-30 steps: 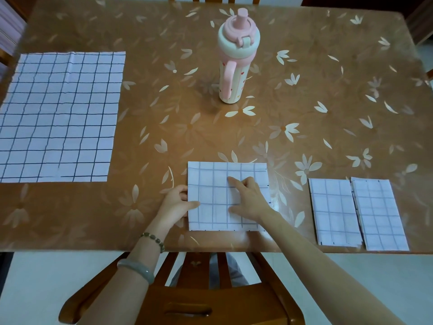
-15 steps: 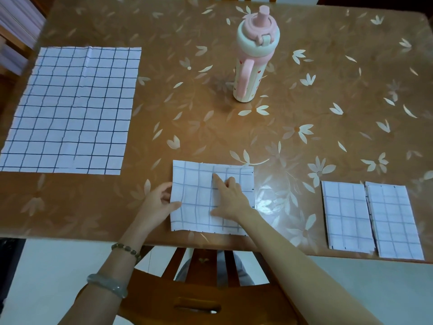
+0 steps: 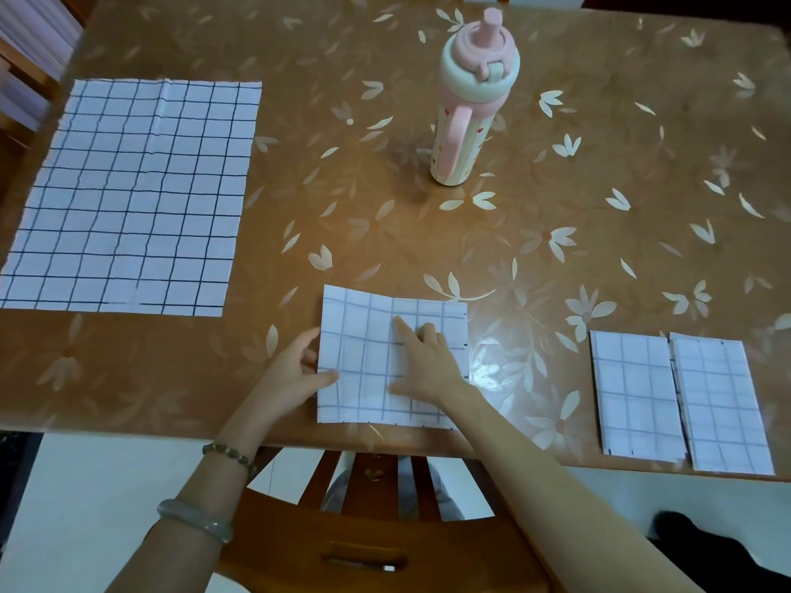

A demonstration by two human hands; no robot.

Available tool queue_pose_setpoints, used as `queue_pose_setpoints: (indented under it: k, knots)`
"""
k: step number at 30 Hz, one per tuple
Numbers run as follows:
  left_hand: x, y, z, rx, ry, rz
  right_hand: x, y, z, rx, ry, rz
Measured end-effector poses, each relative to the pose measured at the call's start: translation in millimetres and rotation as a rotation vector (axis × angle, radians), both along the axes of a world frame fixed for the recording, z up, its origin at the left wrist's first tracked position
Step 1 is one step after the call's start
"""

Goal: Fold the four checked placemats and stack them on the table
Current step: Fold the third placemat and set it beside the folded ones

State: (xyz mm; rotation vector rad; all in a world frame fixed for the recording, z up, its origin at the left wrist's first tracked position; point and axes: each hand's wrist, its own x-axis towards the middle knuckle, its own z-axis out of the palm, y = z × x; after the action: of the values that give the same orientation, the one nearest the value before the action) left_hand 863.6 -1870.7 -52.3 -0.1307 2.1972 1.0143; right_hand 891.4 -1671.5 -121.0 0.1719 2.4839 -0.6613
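A half-folded placemat (image 3: 364,336) lies at the lower centre of the frame, close to the near edge of the table (image 3: 599,173). The left hand (image 3: 295,372) pinches its left edge, thumb on top. The right hand (image 3: 423,361) rests on its middle, index finger stretched and thumb spread, pressing it down. At the lower right a folded placemat (image 3: 633,391) and a second folded placemat (image 3: 723,404) lie side by side, edges touching. An unfolded placemat (image 3: 128,194) lies flat at the upper left. A pink bottle (image 3: 466,122) stands upright at the upper centre

Soft daylight, glare on table (image 3: 492,365)
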Motion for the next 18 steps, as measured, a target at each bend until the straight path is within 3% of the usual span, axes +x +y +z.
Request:
queue_pose_setpoints:
  k: [10,15,18]
  knots:
    - [7,3,8,0.072,-0.061,-0.069,2,3,-1,-0.013,0.004,0.021]
    - [16,34,13,0.073,0.007,-0.114,0,3,-3,-0.015,-0.007,0.032]
    - [26,58,17,0.040,0.129,-0.145,-2,10,-3,-0.158,-0.044,-0.047]
